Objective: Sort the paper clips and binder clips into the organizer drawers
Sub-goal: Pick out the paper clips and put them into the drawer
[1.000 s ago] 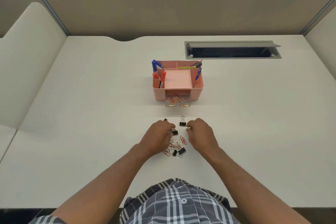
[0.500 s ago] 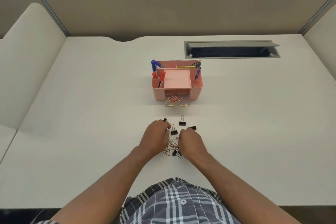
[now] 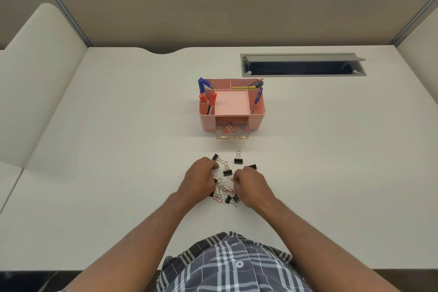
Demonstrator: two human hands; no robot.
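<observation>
Head view: the left hand (image 3: 198, 179) and right hand (image 3: 251, 184) rest knuckles-up on the desk (image 3: 118, 149), either side of a pile of paper clips (image 3: 223, 188); both sets of fingers curl downward into the pile, but the fingertips are hidden beneath the hands, so whether either hand pinches a clip cannot be told. Black binder clips lie scattered on the far side of the pile (one (image 3: 238, 159) stands apart from both hands, another (image 3: 227, 170) lies between them); further binder clips are partly covered by the hands. The pink organizer (image 3: 257, 118) stands well beyond; its clear drawer (image 3: 232, 134) is pulled out and holds paper clips; pens (image 3: 211, 101) occupy its side compartments.
</observation>
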